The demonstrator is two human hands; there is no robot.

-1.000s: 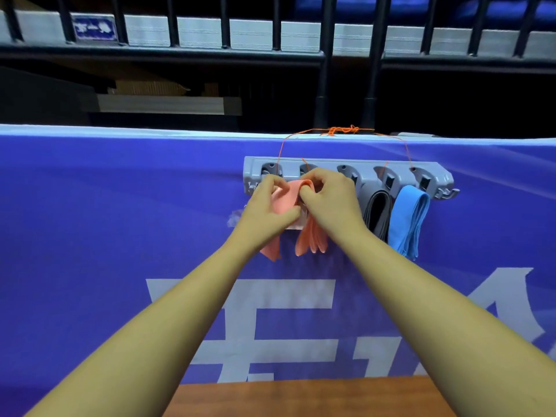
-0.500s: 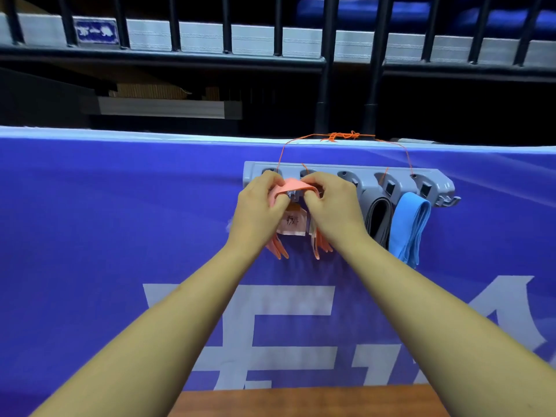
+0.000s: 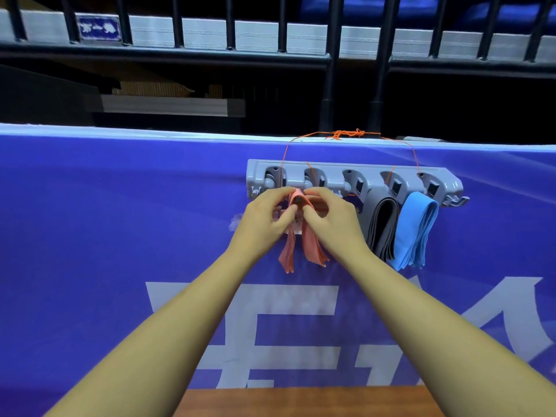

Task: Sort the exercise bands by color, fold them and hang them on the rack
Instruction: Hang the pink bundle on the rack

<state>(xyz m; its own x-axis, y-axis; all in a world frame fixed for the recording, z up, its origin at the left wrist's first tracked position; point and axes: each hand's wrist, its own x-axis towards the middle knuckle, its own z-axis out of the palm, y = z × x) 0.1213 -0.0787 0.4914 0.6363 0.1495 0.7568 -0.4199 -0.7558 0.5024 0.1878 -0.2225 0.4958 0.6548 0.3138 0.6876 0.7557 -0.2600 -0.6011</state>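
salmon-pink folded rubber exercise band [image 3: 313, 248] hung on grey plastic hook rack [image 3: 331, 173] | pinched at fold by left grip [image 3: 261, 221] + right grip [image 3: 337, 221] | prob. light, limp, stretchy | best held at fold, not tails

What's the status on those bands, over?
Left hand, right hand pinching pink band at rack hook. Grey band, blue band hung. Nothing blocking.

A blue banner [image 3: 90, 236] with large white characters [image 3: 240, 311] filled the middle. At twelve o'clock black railings [image 3: 180, 52] stood before a pale grey ledge [image 3: 210, 33]. A small blue sign [image 3: 99, 28] sat at eleven, brown wood [image 3: 301, 401] at six.
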